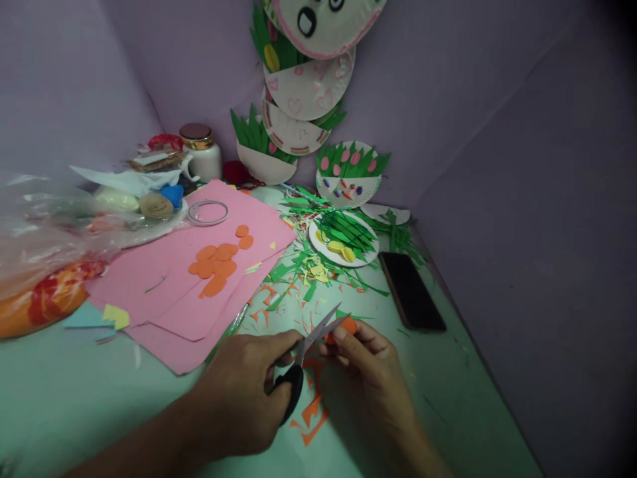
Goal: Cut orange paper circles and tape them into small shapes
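Note:
My left hand (249, 385) is closed on a pair of scissors (309, 345) with black handles; the blades are apart and point up to the right. Between the thumb and fingers of my right hand (371, 362) is a small piece of orange paper (347, 326), right by the blades. Part of that piece is hidden behind the thumb. Below the hands lie orange paper scraps (312, 415) on the pale green table (164, 425). Several orange paper ovals (219, 262) rest on pink paper sheets (164, 299) to the left.
A phone (412, 292) lies to the right. Behind the hands stands a paper plate (313, 244) with green strips and yellow ovals, among green clippings. Decorated plates (348, 189) lean against the purple wall. At left are a plastic bag (44, 232), a mug (205, 162) and a ring (208, 222).

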Demonstrator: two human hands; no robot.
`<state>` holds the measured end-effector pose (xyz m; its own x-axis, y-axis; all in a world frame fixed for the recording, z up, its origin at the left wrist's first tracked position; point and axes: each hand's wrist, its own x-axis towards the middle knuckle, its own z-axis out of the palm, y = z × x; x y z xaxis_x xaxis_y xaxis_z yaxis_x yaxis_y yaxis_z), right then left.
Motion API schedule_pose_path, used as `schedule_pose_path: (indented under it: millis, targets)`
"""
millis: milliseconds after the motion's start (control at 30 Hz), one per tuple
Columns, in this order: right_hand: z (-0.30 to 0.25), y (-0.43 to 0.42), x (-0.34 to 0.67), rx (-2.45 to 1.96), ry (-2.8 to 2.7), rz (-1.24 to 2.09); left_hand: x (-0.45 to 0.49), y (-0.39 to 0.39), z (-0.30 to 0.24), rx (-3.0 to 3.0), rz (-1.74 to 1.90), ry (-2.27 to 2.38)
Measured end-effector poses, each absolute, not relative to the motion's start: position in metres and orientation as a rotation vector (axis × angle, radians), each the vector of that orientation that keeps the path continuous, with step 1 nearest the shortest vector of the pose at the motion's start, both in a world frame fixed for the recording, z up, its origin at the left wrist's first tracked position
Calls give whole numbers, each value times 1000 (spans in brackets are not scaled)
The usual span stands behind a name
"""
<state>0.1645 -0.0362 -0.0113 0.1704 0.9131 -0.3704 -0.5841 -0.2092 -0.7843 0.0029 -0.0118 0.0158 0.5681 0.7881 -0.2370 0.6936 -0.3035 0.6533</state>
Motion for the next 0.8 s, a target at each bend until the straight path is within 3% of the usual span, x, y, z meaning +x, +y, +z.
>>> schedule_pose_path:
  millis: [800]
  targets:
    - [-16,-38,168,-1073,-458,1490,0,-9,9,2121,221,1146]
